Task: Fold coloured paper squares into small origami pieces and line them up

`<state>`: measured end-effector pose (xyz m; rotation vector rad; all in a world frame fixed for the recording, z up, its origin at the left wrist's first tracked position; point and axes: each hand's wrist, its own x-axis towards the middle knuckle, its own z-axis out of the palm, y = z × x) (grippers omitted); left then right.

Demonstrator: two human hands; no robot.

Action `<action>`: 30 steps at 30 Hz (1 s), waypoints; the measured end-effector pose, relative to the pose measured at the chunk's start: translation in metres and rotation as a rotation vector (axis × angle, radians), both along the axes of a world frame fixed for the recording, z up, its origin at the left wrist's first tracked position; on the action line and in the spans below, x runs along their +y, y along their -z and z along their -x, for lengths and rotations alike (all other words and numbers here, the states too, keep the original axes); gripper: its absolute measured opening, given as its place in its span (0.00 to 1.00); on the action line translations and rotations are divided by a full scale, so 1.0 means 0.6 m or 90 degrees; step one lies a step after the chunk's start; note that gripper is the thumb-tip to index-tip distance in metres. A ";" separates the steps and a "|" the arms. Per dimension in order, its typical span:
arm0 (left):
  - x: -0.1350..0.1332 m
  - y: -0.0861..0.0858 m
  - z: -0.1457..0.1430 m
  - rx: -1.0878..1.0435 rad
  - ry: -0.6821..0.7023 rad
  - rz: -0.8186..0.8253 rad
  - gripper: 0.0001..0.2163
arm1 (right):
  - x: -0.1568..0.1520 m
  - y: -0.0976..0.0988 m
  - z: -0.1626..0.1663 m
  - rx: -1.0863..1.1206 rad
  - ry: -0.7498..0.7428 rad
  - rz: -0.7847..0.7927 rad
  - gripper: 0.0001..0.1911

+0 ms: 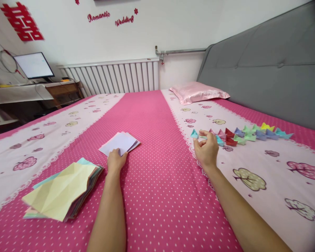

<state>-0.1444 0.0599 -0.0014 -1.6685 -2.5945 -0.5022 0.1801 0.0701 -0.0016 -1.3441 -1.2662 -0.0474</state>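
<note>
My left hand (116, 160) has its thumb and fingers closed on the near edge of a lavender sheet of paper (123, 140), the top one of a small stack on the bed. My right hand (207, 148) is above the bed at the left end of a group of folded paper boats, thumb and index finger curved and apart. A cyan paper boat (194, 133) sits just beyond its fingertips. Through the gap between the fingers shows a light green paper piece (203, 137), partly hidden. Red paper boats (231, 140) and several others in green, blue and yellow extend rightward.
A thicker pile of creased coloured paper (60, 190), pale yellow on top, lies at the left. The bed has a pink dotted cover (157, 196). Farther off are a pink pillow (199, 92), a grey headboard (273, 63), a radiator (115, 77) and a desk with a monitor (34, 65).
</note>
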 end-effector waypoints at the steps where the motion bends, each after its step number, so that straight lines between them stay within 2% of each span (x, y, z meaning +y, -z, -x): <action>1: 0.000 0.000 0.001 -0.001 0.000 -0.001 0.23 | 0.000 0.000 0.000 -0.001 -0.001 0.001 0.14; 16: 0.009 0.010 0.011 0.004 0.015 -0.007 0.21 | 0.001 0.000 0.000 -0.002 -0.002 0.002 0.15; 25: -0.004 -0.002 -0.009 0.045 0.005 -0.015 0.20 | 0.001 0.001 0.000 -0.002 -0.002 0.013 0.14; 27: -0.008 -0.010 -0.015 0.050 -0.009 -0.040 0.20 | 0.000 0.000 0.000 -0.004 -0.002 0.014 0.14; 30: -0.010 -0.025 -0.030 0.050 -0.016 -0.155 0.21 | 0.000 0.000 -0.001 -0.006 0.003 0.014 0.14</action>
